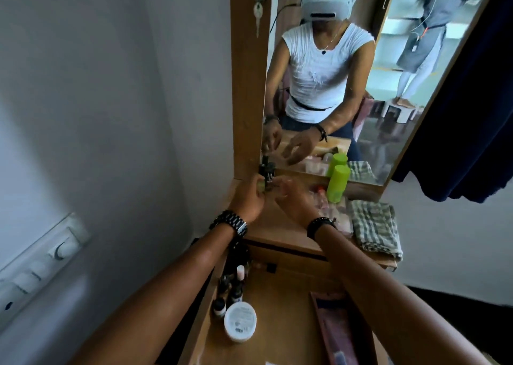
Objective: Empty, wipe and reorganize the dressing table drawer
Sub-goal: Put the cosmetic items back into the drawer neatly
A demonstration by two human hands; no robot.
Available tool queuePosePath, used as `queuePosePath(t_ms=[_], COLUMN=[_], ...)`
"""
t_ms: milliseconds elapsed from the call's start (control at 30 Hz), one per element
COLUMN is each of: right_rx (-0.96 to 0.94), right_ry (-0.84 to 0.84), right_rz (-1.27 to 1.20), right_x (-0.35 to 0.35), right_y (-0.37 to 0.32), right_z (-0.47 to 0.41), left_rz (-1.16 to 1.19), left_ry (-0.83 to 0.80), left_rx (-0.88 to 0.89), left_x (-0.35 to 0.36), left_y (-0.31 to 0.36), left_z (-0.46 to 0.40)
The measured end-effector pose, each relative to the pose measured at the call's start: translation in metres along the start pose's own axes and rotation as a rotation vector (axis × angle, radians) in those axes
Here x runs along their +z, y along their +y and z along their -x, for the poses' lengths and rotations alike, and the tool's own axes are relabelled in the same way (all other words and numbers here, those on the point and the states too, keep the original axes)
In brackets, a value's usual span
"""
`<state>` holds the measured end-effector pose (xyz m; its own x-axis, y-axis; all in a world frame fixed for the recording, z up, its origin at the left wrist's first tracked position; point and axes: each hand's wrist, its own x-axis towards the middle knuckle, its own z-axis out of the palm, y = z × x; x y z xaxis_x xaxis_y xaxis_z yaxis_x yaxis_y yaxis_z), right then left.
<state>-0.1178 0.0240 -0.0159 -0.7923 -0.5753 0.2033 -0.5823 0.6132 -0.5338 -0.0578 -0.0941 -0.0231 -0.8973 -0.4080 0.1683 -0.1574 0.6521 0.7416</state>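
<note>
Hands meet at the tabletop's back left corner: your left hand (248, 198) pinches a small dark bottle (72, 174) beside the mirror (361, 59), your right hand (295, 200) hovers beside it with fingers loosely spread. Below, the open drawer (277, 323) holds a white jar (240, 321) and small bottles (230, 289). Checked cloth (374, 228) lies right of the green bottle (337, 180).

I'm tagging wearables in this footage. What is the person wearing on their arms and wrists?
Both forearms are bare, with no sleeves reaching them. The left wrist carries a dark, chunky link-style bracelet or watch band with a shiny metal part on its side. The right wrist carries a slimmer black band with small beads or studs along its edge. No rings or gloves can be made out on the blurred hands.
</note>
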Motion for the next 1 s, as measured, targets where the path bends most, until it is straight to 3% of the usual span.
queuePosePath(t_ms=[267, 400, 767, 1000], right_rx=[0.036, 0.042, 0.111, 0.071], right_ry=[-0.032, 0.081, 0.245, 0.216], right_rz=[-0.02, -0.105, -0.26, -0.405], right_x=[0.022, 0.023, 0.01, -0.012], right_y=[0.015, 0.011, 0.011, 0.001], right_z=[-0.04, -0.038, 0.004, 0.064], left_rz=[-0.188, -0.271, -0.16, -0.009], left_ry=[0.124, 0.144, 0.202, 0.194], left_rx=[0.072, 0.156, 0.229, 0.294], left_x=[0.016, 0.02, 0.003, -0.017], left_y=[-0.003, -0.01, -0.001, 0.009], left_z=[-0.049, -0.048, -0.009, 0.049])
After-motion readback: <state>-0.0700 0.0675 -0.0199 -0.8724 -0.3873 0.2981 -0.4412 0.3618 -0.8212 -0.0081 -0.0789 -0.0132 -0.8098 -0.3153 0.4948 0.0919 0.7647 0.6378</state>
